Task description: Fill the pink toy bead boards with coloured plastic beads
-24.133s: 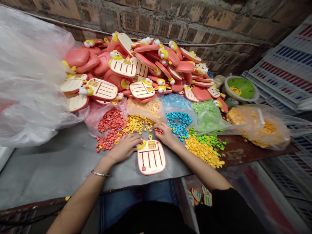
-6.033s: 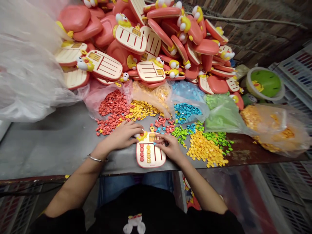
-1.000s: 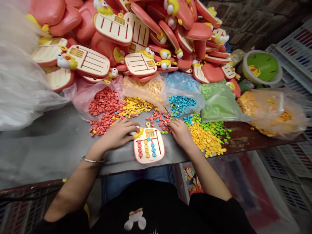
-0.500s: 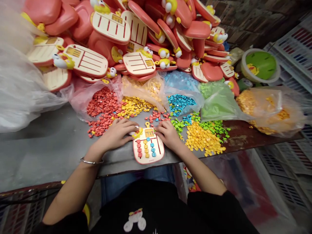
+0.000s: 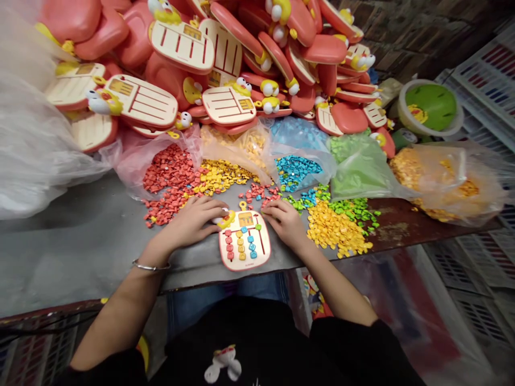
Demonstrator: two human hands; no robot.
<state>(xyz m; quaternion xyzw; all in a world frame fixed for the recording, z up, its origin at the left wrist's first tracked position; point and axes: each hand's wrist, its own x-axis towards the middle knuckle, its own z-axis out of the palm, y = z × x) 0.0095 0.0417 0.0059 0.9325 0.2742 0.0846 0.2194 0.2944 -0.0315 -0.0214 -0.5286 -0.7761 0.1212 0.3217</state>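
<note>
A cream toy board (image 5: 243, 261) with a coral rim lies flat near the table's front edge. Red, yellow and blue square beads sit in columns along its slots, and one green bead (image 5: 258, 227) is at the top of the rightmost slot. My left hand (image 5: 197, 219) holds the board at its upper left, fingers closed on the yellow duck head (image 5: 226, 219). Just off the board's upper right edge is my right hand (image 5: 285, 222), its thumb and fingertips pinched together. Whatever is between those fingertips is too small to make out.
Behind the board lie loose red (image 5: 171, 170), yellow (image 5: 225, 174), blue (image 5: 298, 170) and green beads (image 5: 354, 210), partly in plastic bags. A yellow bead heap (image 5: 336, 228) is at right. Many similar boards (image 5: 140, 100) are piled at the back. A round tub (image 5: 454, 126) stands far right.
My right hand has moved slightly right, off the board's upper right corner. A green bead now shows in the rightmost slot. My left hand and the board have hardly moved.
</note>
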